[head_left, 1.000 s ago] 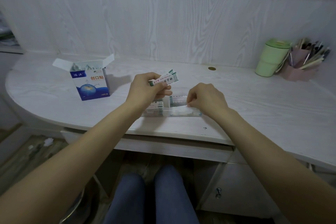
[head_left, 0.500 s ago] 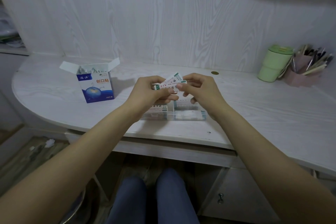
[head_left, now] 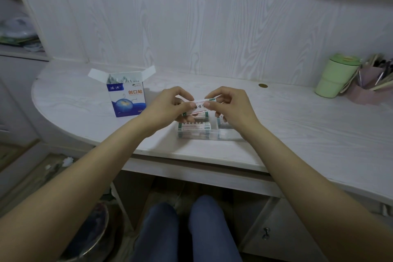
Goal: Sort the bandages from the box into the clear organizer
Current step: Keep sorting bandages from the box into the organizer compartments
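both hands meet just above the clear organizer, which sits on the table near its front edge. my left hand has its fingers clamped on a small stack of wrapped bandages, and my right hand pinches the top strip of that stack between thumb and forefinger. the organizer already holds bandages in the near-left compartment, and there seem to be more in the ones behind and to the right, though the hands hide most of those. the box stands open to the left, well apart from the organizer, with more wrappers showing in its mouth, so i judge the sorting is partway through.

to do this step well i would peel off only one strip, sliding it sideways off the stack so the ones beneath do not come along, while the left grip stays firm enough to stop the stack fanning out. then i would lay it flat and lengthwise in a compartment, aligned with the strips already there. the wrappers look light and slippery, so a loose pinch could drop one onto the table.
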A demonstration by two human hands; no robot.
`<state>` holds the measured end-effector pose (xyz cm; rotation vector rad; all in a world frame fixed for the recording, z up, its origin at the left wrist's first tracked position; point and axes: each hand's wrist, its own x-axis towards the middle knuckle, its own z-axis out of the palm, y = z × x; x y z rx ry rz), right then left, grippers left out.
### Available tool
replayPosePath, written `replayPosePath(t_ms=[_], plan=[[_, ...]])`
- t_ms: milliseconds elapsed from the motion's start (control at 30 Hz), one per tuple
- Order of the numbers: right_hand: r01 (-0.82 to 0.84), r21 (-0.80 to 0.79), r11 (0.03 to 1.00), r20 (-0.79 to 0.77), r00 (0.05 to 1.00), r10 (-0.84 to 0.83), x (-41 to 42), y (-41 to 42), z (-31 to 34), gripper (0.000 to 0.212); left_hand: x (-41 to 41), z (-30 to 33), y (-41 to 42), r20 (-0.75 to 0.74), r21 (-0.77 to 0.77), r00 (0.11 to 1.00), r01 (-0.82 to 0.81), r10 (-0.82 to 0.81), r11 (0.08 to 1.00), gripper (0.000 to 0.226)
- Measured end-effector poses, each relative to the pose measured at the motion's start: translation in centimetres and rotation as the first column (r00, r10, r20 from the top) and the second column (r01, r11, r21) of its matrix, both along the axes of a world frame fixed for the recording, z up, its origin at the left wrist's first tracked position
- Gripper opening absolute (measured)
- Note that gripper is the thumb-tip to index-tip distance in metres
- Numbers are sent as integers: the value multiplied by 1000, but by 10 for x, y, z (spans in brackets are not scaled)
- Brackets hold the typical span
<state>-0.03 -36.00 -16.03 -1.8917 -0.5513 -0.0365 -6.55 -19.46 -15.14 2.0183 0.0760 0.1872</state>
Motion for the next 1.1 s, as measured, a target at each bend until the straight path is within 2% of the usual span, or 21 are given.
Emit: replayPosePath(t_ms=[133, 333, 533, 700, 867, 1100], plan=[[31, -86, 996, -35, 999, -34, -1, 1, -8, 7, 0, -9, 5, 24, 74, 999, -49, 47, 996, 4], [94, -267, 959, 34, 996, -88, 0, 2, -18, 6, 7, -23, 3, 38, 337, 999, -49, 38, 940, 12], [166, -498, 851, 189, 979, -80, -3, 8, -22, 6, 14, -28, 2, 48, 536, 999, -47, 26, 843, 15], [203, -621, 757, 236, 969, -67, -6, 12, -21, 6, 16, -30, 3, 40, 652, 999, -35, 12, 757, 15], [225, -688, 690, 262, 964, -53, -7, 12, -17, 9, 16, -25, 3, 44, 712, 998, -59, 40, 700, 20], [182, -657, 732, 208, 977, -57, -7, 13, -16, 15, 16, -20, 5, -32, 744, 996, -35, 87, 668, 22]])
